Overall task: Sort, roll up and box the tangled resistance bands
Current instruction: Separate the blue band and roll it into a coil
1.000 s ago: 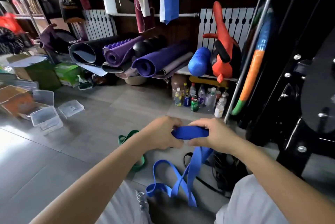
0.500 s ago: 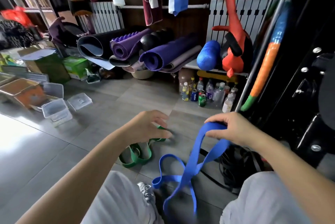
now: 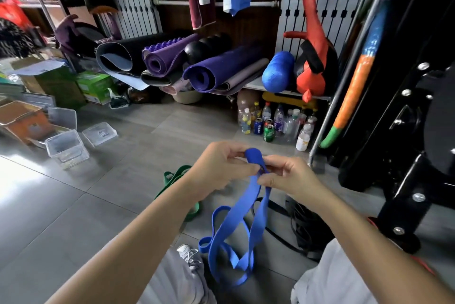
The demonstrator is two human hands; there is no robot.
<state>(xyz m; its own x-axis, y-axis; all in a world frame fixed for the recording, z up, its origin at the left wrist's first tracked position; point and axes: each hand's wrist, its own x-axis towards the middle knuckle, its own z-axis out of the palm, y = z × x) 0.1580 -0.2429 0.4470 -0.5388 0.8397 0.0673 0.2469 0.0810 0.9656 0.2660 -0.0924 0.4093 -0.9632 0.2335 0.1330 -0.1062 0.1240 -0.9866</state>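
A blue resistance band [image 3: 236, 225] hangs from both my hands, its lower loops twisted and resting near my knees. My left hand [image 3: 219, 168] and my right hand [image 3: 288, 175] pinch its top end together, where a small fold of band sticks up between the fingers. A green resistance band [image 3: 177, 180] lies on the floor tiles, partly hidden behind my left forearm. Black bands or cords [image 3: 305, 227] lie in a heap on the floor under my right forearm. A clear plastic box [image 3: 66, 148] stands open on the floor at the left, its lid [image 3: 99, 133] beside it.
Rolled yoga mats [image 3: 204, 74] and a blue foam roller [image 3: 278, 72] are stacked along the back wall. Several bottles and cans [image 3: 273, 124] stand under a shelf. A black gym machine [image 3: 413, 131] fills the right side. Cardboard boxes [image 3: 27, 121] sit at the far left.
My left hand came back from over the green band to the blue band's top end, which my right hand kept holding. Both hands now pinch that end close together.
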